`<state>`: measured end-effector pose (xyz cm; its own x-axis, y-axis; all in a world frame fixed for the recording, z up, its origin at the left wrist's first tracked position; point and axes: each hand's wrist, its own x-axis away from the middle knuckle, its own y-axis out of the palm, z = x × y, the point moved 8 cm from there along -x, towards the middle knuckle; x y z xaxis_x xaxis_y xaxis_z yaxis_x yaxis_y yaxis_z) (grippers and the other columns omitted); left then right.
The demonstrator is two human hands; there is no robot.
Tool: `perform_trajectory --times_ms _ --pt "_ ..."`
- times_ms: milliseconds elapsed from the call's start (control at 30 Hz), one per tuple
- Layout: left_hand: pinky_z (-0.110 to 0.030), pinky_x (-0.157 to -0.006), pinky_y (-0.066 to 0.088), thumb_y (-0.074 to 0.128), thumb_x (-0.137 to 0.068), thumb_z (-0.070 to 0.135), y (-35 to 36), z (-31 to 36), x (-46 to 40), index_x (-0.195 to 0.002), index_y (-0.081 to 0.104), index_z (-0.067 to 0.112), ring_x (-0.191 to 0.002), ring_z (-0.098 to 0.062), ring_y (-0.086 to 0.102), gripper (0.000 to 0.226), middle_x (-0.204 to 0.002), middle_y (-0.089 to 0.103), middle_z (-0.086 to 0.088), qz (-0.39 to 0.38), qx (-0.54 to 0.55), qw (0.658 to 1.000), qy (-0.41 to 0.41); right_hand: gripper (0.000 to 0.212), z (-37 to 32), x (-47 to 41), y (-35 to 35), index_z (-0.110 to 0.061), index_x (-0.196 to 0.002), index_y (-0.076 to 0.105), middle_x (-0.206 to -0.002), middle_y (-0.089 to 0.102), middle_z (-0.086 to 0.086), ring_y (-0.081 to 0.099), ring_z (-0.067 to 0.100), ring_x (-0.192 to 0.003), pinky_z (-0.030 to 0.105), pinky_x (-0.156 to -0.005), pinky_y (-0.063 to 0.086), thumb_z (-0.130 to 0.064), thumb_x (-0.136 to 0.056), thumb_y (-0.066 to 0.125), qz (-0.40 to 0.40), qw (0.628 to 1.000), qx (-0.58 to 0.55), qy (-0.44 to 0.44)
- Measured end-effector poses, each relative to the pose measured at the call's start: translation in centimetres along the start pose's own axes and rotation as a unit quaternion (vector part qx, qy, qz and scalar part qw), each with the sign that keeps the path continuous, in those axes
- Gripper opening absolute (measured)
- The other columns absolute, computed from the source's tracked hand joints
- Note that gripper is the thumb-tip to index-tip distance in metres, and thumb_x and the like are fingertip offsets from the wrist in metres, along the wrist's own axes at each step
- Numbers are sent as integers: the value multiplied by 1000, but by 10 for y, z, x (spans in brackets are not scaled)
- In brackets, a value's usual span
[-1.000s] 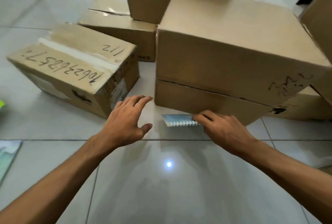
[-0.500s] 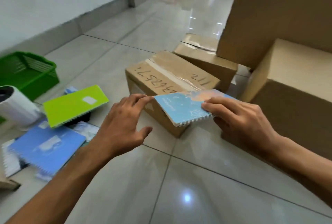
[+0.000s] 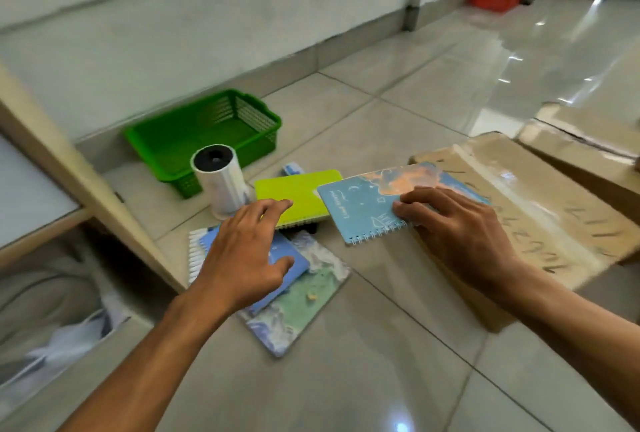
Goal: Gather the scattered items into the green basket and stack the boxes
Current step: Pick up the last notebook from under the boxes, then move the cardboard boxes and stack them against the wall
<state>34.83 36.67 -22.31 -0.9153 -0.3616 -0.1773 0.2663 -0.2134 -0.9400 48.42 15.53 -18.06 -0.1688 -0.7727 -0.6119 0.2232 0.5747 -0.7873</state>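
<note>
The right hand (image 3: 460,234) grips a light-blue spiral notebook (image 3: 377,203) by its right end, fingers on the cover and thumb hidden beneath, and holds it above the tiled floor (image 3: 363,379) with its long axis running left to right and the spiral edge nearest the person. The left hand (image 3: 242,255) is spread open and holds nothing, hovering over a darker blue notebook (image 3: 294,258) that lies on a pastel landscape notebook (image 3: 304,303). A lime-green notebook (image 3: 298,192) sits just beyond, beside an upright white roll (image 3: 220,182). The green basket (image 3: 204,137) stands at the far left, near the wall. A taped cardboard box (image 3: 540,210) with handwriting lies at the right, under the right wrist.
</note>
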Motion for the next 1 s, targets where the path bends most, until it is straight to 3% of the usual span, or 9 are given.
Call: perform_trajectory --times_ms 167,400,467,533,633,767,1000 --pt "-35 -98 35 68 -76 46 1 -42 13 -147 26 31 -127 -19 38 84 -141 37 8 -13 -43 997 -63 23 -25 -40 71 -16 -96 75 -99 73 3 71 30 -81 38 -64 56 -2 -79 79 -5 999 -41 34" --pt "-31 -106 33 73 -75 38 -3 -81 21 -147 24 28 -132 -16 36 88 -144 32 9 3 -22 994 -111 32 -71 -80 158 -17 -95 73 -97 71 6 68 31 -78 34 -68 51 -2 -68 81 -69 993 -77 64" --pt "-29 -106 33 75 -73 35 -1 -85 21 -146 21 28 -132 -16 35 91 -144 31 9 -5 -9 992 -123 32 -90 -80 186 -17 -107 72 -105 69 10 66 33 -94 41 -81 50 0 -79 72 -128 980 -131 74" --pt "-30 -105 34 76 -70 32 2 -86 19 -146 19 29 -131 -17 35 95 -144 30 9 -13 -4 992 -123 44 -113 -71 223 -24 -131 61 -131 59 10 50 32 -128 47 -102 37 -6 -91 61 -254 949 -174 72" --pt "-31 -107 32 76 -68 33 6 -88 17 -147 16 29 -133 -16 29 99 -149 25 10 -32 -23 992 -116 75 -130 -50 249 -40 -152 33 -160 29 3 21 23 -149 46 -116 19 -39 -87 72 -366 908 -195 60" --pt "-32 -108 29 75 -68 40 10 -85 18 -149 15 29 -135 -14 25 101 -152 23 12 -45 -39 993 -104 93 -108 -33 225 -43 -152 27 -162 24 -1 23 22 -148 43 -121 21 -56 -75 77 -293 924 -228 91" --pt "-31 -110 26 76 -71 45 16 -43 -3 -149 20 32 -139 -11 22 97 -155 22 15 -39 -19 998 -42 86 -35 -12 160 -45 -152 26 -164 22 -7 31 21 -146 43 -115 31 -72 -79 62 -251 948 -156 119"
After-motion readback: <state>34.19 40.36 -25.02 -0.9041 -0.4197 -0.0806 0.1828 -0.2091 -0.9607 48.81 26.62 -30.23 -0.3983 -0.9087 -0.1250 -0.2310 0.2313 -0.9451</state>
